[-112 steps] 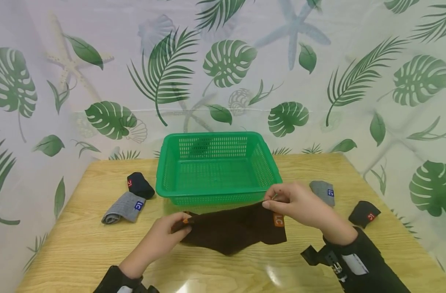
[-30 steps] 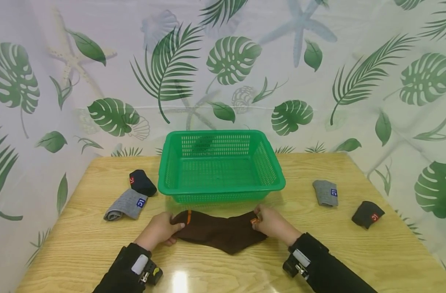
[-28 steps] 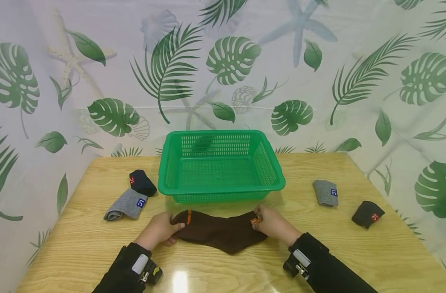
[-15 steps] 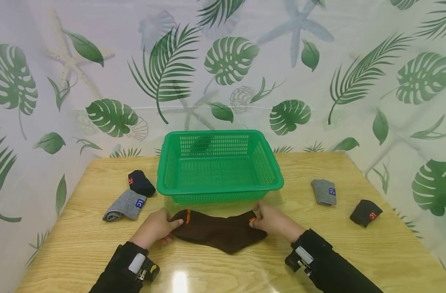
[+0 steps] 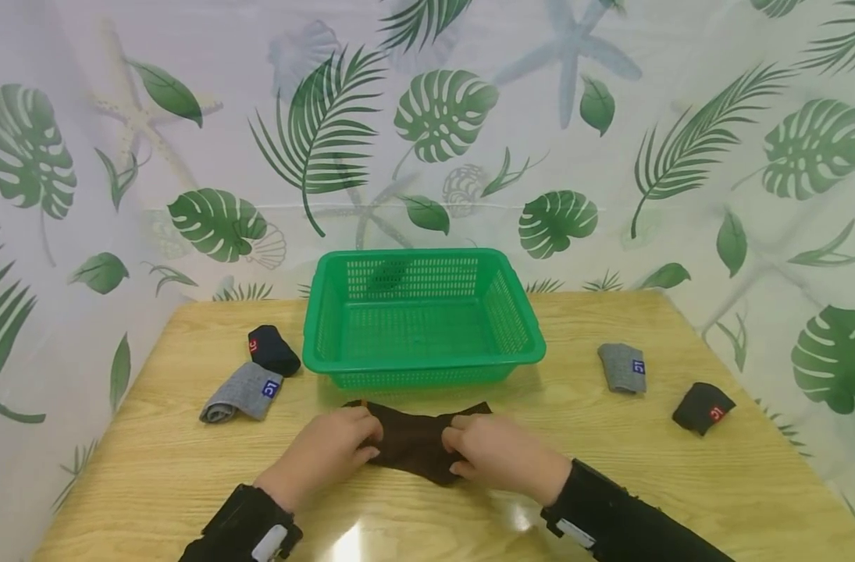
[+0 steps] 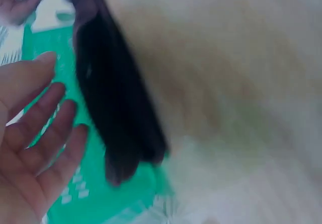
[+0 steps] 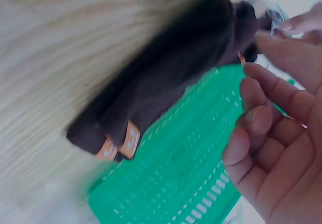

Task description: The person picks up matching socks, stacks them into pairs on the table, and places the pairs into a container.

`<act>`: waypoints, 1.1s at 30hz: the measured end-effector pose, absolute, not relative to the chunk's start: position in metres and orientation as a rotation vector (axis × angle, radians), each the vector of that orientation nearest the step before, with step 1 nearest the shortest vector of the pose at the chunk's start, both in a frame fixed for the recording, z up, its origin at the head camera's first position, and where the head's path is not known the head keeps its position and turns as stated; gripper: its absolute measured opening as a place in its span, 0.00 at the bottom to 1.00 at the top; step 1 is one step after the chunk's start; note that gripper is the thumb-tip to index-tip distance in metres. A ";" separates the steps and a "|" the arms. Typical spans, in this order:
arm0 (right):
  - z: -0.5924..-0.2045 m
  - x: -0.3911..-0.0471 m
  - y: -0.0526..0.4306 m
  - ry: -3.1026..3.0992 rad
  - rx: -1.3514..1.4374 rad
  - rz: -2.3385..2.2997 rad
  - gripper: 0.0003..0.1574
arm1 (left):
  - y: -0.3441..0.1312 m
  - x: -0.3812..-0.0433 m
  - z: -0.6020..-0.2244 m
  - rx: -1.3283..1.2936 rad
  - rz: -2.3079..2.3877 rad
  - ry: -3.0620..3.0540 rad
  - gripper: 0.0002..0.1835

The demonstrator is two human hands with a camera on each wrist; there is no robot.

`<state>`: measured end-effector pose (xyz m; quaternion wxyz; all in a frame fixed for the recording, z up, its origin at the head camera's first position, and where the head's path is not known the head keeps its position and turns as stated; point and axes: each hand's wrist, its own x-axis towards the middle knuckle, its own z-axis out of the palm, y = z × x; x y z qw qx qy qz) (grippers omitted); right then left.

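A pair of dark brown socks [image 5: 409, 443] lies stretched out sideways on the table in front of the basket. Two orange labels [image 7: 132, 138] show at their cuff end in the right wrist view. My left hand [image 5: 332, 449] hovers over the toe end; in the left wrist view its fingers are spread and relaxed, apart from the dark fabric [image 6: 113, 88]. Over the label end is my right hand [image 5: 504, 453], covering the labels in the head view. Its fingers [image 7: 251, 90] hang loosely curled beside the socks, with nothing between them.
A green plastic basket [image 5: 427, 364] with mesh walls stands behind the socks. To the left lie a navy folded sock bundle [image 5: 274, 351] and a grey one [image 5: 240, 393]. Another grey bundle [image 5: 621, 368] and a dark one [image 5: 703, 408] lie at the right.
The socks were held up, then laid flat on the table. Both hands have since let go of the ends and moved inward over the fabric.
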<state>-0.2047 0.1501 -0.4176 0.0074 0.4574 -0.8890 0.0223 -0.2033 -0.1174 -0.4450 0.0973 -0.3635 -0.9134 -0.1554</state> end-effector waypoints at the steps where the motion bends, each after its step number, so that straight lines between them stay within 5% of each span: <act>1: -0.420 -0.203 0.148 -2.742 1.456 0.014 0.15 | -0.114 -0.204 -0.446 -1.117 -0.414 -2.726 0.08; 11: -0.444 -0.203 0.134 -2.570 1.559 -0.259 0.12 | -0.098 -0.208 -0.456 -1.212 -0.234 -2.777 0.13; 22: -0.433 -0.210 0.148 -2.580 1.694 0.132 0.25 | -0.108 -0.213 -0.454 -1.247 -0.430 -2.762 0.12; 33: -0.444 -0.208 0.151 -2.797 1.635 0.231 0.19 | -0.109 -0.212 -0.462 -1.247 -0.422 -2.758 0.12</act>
